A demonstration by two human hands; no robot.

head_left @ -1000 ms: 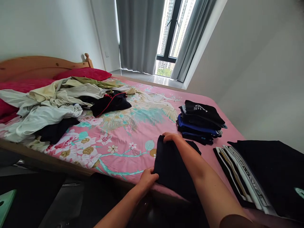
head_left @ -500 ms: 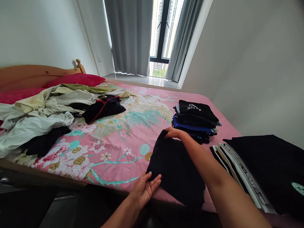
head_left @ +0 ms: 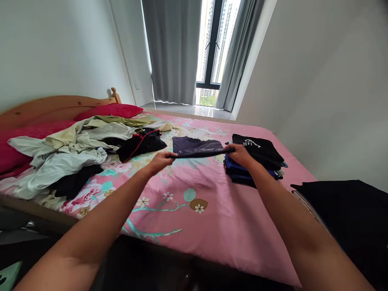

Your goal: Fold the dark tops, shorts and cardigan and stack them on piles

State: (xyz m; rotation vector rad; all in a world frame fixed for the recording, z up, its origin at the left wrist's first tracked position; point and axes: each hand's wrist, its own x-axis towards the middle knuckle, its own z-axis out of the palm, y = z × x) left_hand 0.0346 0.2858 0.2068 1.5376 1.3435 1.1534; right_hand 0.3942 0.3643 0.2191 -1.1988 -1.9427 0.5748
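Note:
A folded dark shirt (head_left: 198,148) is stretched flat between my hands over the middle of the bed. Its near left corner is pinched in my left hand (head_left: 163,160). At its near right corner, my right hand (head_left: 240,154) grips the edge, fingers closed. Just beyond that hand stands a stack of folded clothes (head_left: 257,147), topped by a black T-shirt with white print; my right forearm partly covers the stack. Whether the shirt's far side touches the bed I cannot tell.
A loose heap of pale and dark clothes (head_left: 72,147) lies on the left, near red pillows (head_left: 109,110) and the wooden headboard (head_left: 57,104). Another pile with a black garment (head_left: 348,214) on top sits at the right. Pink floral bedding (head_left: 212,226) covers the bed.
The dark shirt has moved from the bed's near edge up and away to mid-bed, now spread level. Both hands have gone forward with it, and my left hand, previously open, now grips it.

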